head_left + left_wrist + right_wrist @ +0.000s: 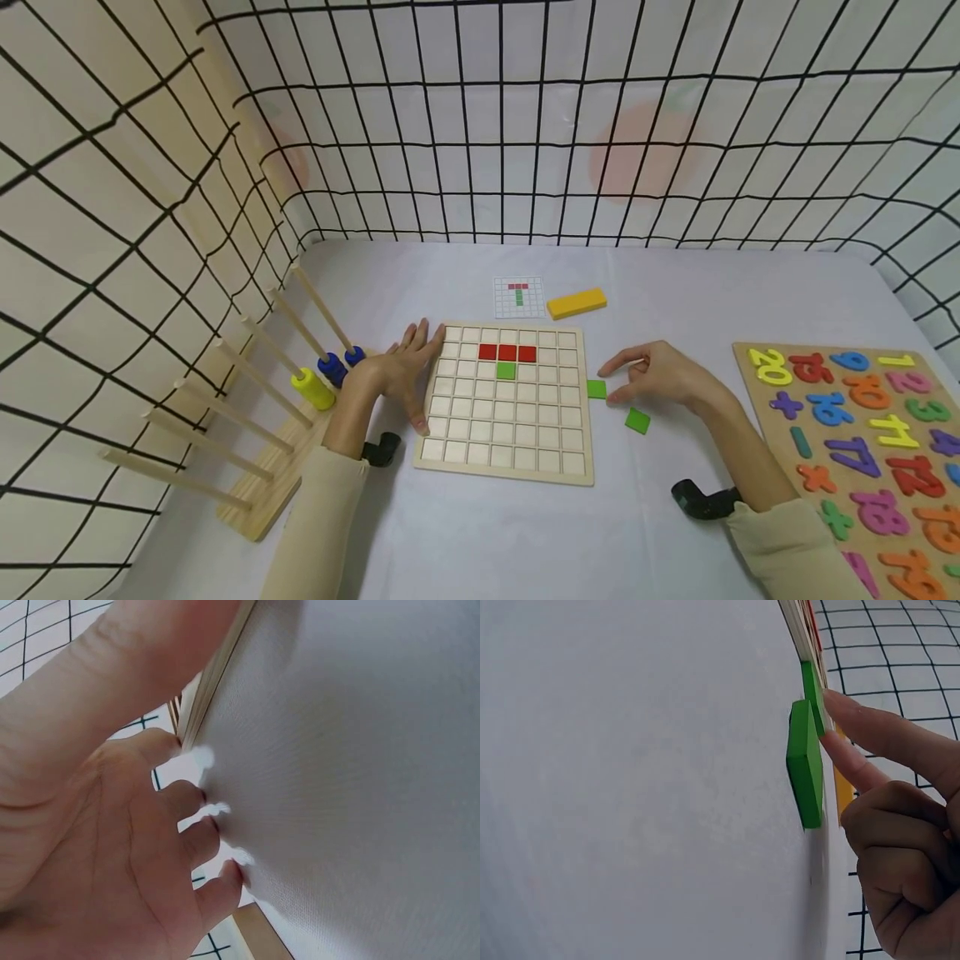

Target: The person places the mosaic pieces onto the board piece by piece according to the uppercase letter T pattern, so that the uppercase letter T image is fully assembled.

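Observation:
A wooden grid board [465, 459] lies on the white table with three red tiles [507, 353] in a row and a green tile [506, 371] below the middle one. My left hand [405, 367] rests at the board's left edge, fingers spread, thumb and fingertips along its side. Beside the board's right edge lies another green tile [596, 389]. The thumb and index finger of my right hand [656, 375] are parted right at that tile, the other fingers curled in. A further green tile [804, 765] lies nearer on the table, below the right hand.
Behind the board are a pattern card [519, 297] and a yellow block [577, 303]. A wooden peg stand [262, 500] with yellow and blue beads stands left, near the left forearm. A number puzzle board [780, 433] lies right. Black wire mesh [502, 142] encloses the table's back and sides.

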Demonstrator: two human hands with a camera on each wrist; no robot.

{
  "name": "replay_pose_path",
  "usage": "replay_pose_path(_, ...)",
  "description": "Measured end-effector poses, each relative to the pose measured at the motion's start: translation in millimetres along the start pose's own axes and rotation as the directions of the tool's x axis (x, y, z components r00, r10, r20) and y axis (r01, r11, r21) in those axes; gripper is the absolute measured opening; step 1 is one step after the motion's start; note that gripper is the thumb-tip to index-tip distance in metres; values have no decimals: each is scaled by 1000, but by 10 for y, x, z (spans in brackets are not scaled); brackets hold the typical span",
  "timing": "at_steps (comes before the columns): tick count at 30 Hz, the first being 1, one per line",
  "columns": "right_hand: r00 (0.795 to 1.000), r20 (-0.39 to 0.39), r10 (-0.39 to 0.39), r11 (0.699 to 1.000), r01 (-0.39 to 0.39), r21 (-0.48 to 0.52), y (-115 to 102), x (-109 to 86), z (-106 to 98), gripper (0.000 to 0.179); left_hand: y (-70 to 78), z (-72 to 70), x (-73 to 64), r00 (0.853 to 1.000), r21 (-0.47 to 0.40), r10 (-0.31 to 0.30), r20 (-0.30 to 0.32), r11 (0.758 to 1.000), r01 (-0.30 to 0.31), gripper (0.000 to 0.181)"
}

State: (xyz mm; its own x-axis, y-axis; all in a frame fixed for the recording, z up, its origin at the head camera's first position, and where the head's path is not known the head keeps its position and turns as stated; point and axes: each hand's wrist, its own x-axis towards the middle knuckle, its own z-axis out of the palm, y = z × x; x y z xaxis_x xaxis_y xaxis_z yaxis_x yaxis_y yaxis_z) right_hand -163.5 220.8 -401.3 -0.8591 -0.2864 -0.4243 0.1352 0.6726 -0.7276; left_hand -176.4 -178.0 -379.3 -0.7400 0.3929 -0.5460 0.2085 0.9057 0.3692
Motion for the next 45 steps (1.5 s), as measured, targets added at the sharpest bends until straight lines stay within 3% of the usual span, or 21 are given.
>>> replay_pose_path(4, 1000, 8, -29, 999, 29, 20, 10, 2, 24, 52, -1, 3, 1, 1000, 2, -1, 2, 1000, 1, 157)
replay_pose_path(25, 997, -79, -12, 999, 9, -43, -41, 20, 60, 39, -25, 20, -5, 1000, 4, 2, 4, 1000, -2, 157)
replay_pose_path(32, 992, -109, -70, 996, 64, -57, -135, 26, 38, 37, -28, 17, -16, 1000, 4, -2, 4, 1000, 2, 157)
replay_pose_path(45, 991, -12, -130, 991, 131, 35, -679, 219, 561, 28, -44, 22, 17, 1000, 6, 8, -2, 1000, -8, 157)
